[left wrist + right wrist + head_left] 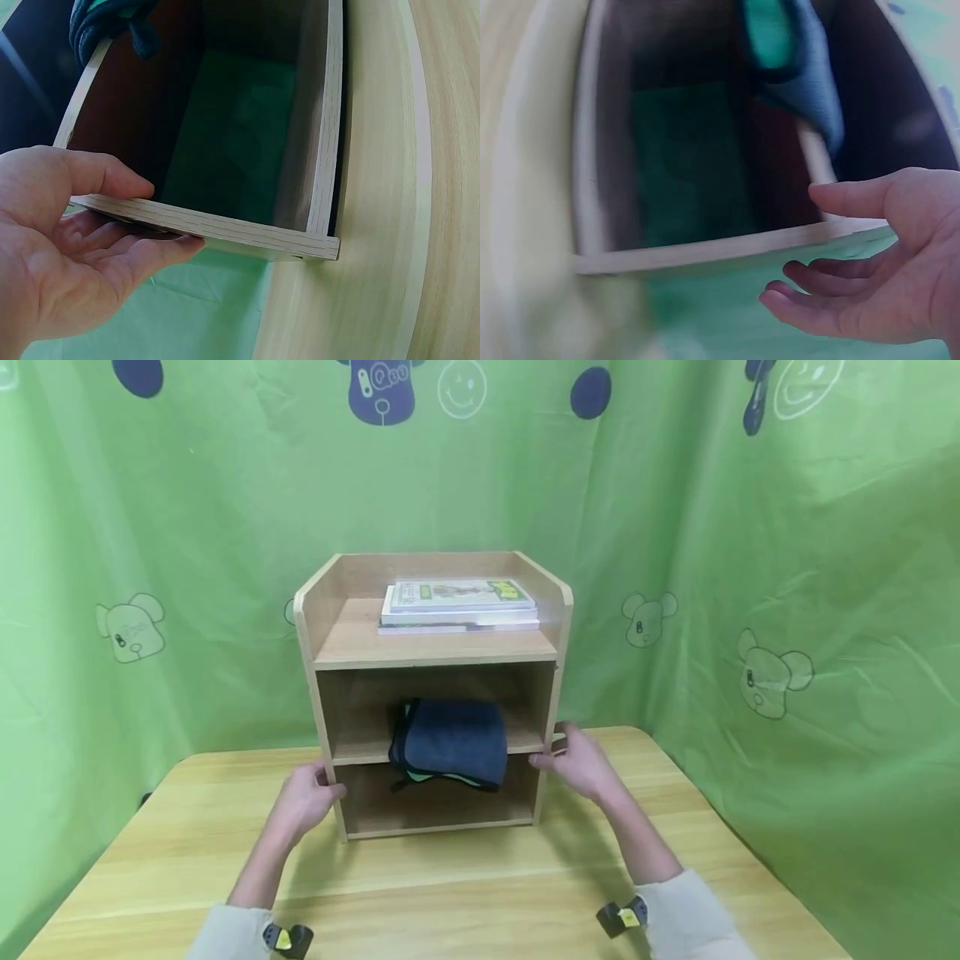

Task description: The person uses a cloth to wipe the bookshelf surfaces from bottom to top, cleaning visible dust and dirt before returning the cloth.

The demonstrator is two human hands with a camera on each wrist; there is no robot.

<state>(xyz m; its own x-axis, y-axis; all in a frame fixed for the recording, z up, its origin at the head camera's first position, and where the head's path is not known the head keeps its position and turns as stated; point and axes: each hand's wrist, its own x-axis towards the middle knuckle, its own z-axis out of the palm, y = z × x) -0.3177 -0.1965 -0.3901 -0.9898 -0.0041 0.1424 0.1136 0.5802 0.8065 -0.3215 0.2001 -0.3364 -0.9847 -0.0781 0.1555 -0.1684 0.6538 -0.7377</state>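
Observation:
A small wooden shelf unit point(435, 658) stands upright on the table, its open front facing me. My left hand point(303, 797) grips the lower part of its left side panel point(217, 227), thumb inside and fingers behind. At the right side panel point(727, 250), my right hand point(581, 764) has its thumb at the front edge. The other fingers of that hand are loosely bent outside the panel, with a gap showing in the right wrist view. A folded dark blue cloth item point(453, 739) with black edging and green inside lies on the middle shelf and overhangs its front.
Several books point(459, 608) lie stacked on the top shelf, inside its raised rim. The light wood table point(450, 902) extends in front and to both sides. Green printed curtains point(825, 568) hang behind and beside the table.

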